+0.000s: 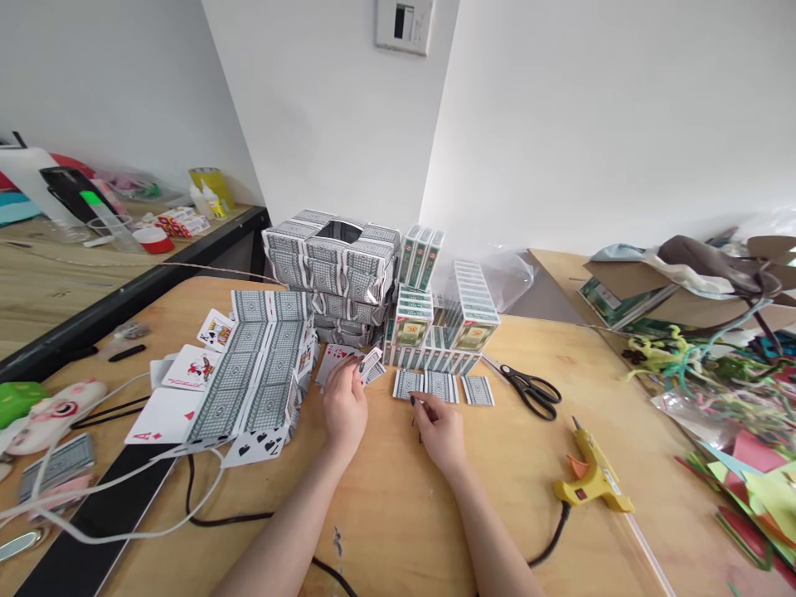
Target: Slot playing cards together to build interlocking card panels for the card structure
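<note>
My left hand [347, 406] is closed, with a small folded playing card [371, 360] pinched at its fingertips. Behind it lie face-up playing cards [336, 358] with red pips, partly covered by the hand. My right hand [440, 427] rests low over the table, fingers loosely bent and a little apart, with nothing visible in them. Its fingertips are at the near edge of a grey-patterned folded card [407, 384]. Beside that one are a second folded card [441, 386] and a third [478, 390], set slightly apart.
A box-like build of folded cards [348, 261] stands at the back. Stacked card packs [414, 332] are right of it. A long card panel [249, 373] lies left. Black-handled scissors [531, 390] and a yellow glue gun [590, 477] lie right, the gun's cord crossing the table [385, 531].
</note>
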A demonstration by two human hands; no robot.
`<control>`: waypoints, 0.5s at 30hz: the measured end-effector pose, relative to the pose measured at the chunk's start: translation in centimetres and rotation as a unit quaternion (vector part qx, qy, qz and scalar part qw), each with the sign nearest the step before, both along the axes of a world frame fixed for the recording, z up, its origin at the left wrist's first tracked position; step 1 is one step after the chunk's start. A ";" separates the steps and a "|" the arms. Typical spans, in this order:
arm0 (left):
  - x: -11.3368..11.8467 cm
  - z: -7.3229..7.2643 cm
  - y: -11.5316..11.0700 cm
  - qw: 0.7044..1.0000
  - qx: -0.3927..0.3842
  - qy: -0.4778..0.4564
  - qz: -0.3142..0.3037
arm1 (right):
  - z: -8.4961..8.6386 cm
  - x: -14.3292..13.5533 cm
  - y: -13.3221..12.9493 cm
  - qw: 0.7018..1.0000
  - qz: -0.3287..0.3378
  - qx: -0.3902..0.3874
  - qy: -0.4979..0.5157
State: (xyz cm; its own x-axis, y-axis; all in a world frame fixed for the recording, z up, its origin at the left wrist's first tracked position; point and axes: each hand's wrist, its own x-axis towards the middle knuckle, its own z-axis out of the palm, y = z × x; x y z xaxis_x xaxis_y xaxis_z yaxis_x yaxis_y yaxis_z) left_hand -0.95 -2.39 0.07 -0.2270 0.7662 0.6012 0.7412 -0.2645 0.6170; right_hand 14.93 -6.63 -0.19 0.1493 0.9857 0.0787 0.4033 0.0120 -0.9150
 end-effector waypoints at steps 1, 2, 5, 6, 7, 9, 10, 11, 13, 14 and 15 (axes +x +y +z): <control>0.1 0.1 -0.1 1.000 -0.001 -0.008 0.009 | 0.0 0.0 0.0 1.000 0.001 -0.005 0.023; 0.2 0.2 -0.3 1.000 -0.008 -0.015 0.008 | 0.0 -0.1 0.0 0.999 0.002 -0.011 0.048; 0.8 0.5 -0.8 0.997 -0.050 -0.028 -0.042 | 0.2 -0.2 0.1 0.992 0.014 -0.033 0.123; 1.0 0.6 -1.0 0.995 -0.070 -0.031 -0.063 | 0.2 -0.2 0.1 0.988 0.019 -0.038 0.147; 1.2 0.6 -1.1 0.992 -0.090 -0.036 -0.081 | 0.3 -0.2 0.2 0.984 0.024 -0.041 0.169; 1.5 0.8 -1.3 0.985 -0.127 -0.055 -0.107 | 0.5 -0.2 0.4 0.976 0.022 -0.042 0.212; 1.6 0.8 -1.3 0.980 -0.142 -0.069 -0.119 | 0.6 -0.1 0.5 0.972 0.015 -0.042 0.232; 1.6 0.8 -1.3 0.976 -0.154 -0.085 -0.132 | 0.7 -0.1 0.5 0.967 0.007 -0.040 0.250; 1.7 0.8 -1.2 0.965 -0.176 -0.116 -0.156 | 0.7 0.0 0.6 0.958 -0.002 -0.037 0.283; 1.8 0.8 -1.1 0.959 -0.186 -0.132 -0.167 | 0.7 0.1 0.6 0.955 -0.002 -0.036 0.296; 1.8 0.8 -1.0 0.953 -0.194 -0.151 -0.176 | 0.7 0.1 0.7 0.952 0.000 -0.036 0.305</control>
State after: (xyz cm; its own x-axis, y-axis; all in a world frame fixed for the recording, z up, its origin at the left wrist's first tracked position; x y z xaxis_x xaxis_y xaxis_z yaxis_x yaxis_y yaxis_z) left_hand 0.84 -3.39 0.87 -0.0320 0.9781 0.2055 0.4217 -0.1732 0.8900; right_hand 15.02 -5.97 0.55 0.1457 0.9852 -0.0899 -0.2032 -0.0591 -0.9774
